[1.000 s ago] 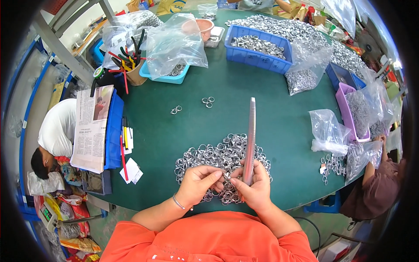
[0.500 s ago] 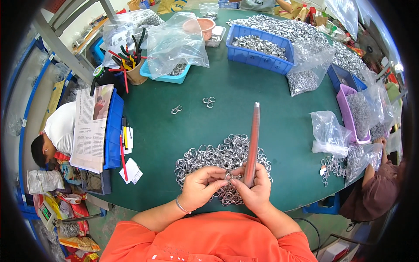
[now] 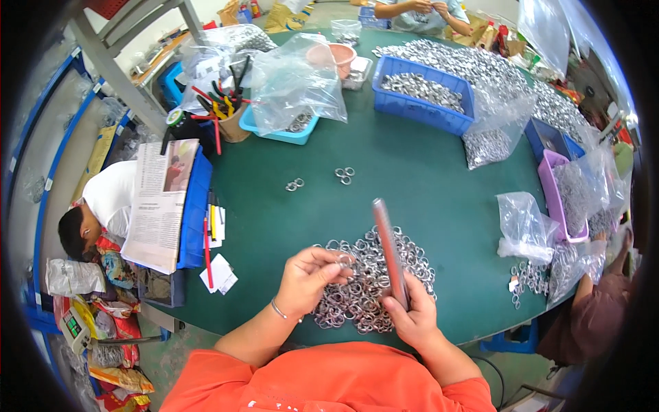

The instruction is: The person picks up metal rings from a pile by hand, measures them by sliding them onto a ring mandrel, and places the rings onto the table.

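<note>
A small metal ring (image 3: pixel 346 262) is pinched between the thumb and fingers of my left hand (image 3: pixel 307 276), left of the mandrel. My right hand (image 3: pixel 416 314) grips the lower end of a tapered, reddish-silver ring mandrel (image 3: pixel 390 248), which stands up from the fist and leans slightly left. Beneath and between both hands spreads a pile of loose metal rings (image 3: pixel 360 302). Farther off on the green table (image 3: pixel 274 223) lie two little clusters of rings, the left cluster (image 3: pixel 294 185) and the right cluster (image 3: pixel 344 176).
Blue bin (image 3: pixel 425 113) of metal pieces stands at the back, near a large heap (image 3: pixel 467 62). To the left are a pliers holder (image 3: pixel 235 123), a turquoise tray (image 3: pixel 288 135) and newspaper (image 3: pixel 161 206). A pink basket (image 3: pixel 557 185) stands right. Other people sit around the table.
My hands have drawn apart: the left now holds a ring away from the mandrel. The mandrel's top has tipped left and lower. The whole view has shifted slightly.
</note>
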{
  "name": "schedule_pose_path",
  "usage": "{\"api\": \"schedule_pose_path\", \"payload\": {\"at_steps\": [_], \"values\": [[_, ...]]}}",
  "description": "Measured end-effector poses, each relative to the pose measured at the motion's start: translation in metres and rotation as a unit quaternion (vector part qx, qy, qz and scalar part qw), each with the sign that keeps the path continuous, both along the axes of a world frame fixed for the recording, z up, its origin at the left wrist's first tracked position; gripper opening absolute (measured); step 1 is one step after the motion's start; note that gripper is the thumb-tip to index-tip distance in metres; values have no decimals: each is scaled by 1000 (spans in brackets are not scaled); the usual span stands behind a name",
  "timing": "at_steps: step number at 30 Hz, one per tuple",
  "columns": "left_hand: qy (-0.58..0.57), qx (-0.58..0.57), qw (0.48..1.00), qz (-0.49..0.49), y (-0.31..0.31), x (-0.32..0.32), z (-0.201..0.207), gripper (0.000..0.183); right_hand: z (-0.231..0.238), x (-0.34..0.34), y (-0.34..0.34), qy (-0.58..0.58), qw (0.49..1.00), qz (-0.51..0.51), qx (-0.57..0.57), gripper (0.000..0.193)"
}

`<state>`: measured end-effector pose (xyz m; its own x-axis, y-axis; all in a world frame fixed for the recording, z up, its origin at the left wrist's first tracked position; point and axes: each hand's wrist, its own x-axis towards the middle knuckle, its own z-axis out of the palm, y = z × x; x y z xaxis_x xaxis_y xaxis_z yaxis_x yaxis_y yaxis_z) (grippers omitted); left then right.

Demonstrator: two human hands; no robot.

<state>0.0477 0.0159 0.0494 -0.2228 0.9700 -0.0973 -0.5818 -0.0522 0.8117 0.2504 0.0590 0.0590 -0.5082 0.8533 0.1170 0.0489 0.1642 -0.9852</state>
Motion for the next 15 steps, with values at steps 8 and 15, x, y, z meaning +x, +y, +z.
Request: {"api": "schedule_pose_path", "payload": {"at_steps": [8, 15], "values": [[-16, 105, 994, 26, 9, -34, -3, 14, 4, 16, -1, -181, 969, 91, 139, 42], [21, 99, 995, 7, 5, -43, -7, 26, 6, 13, 1, -211, 957, 94, 173, 42]]}}
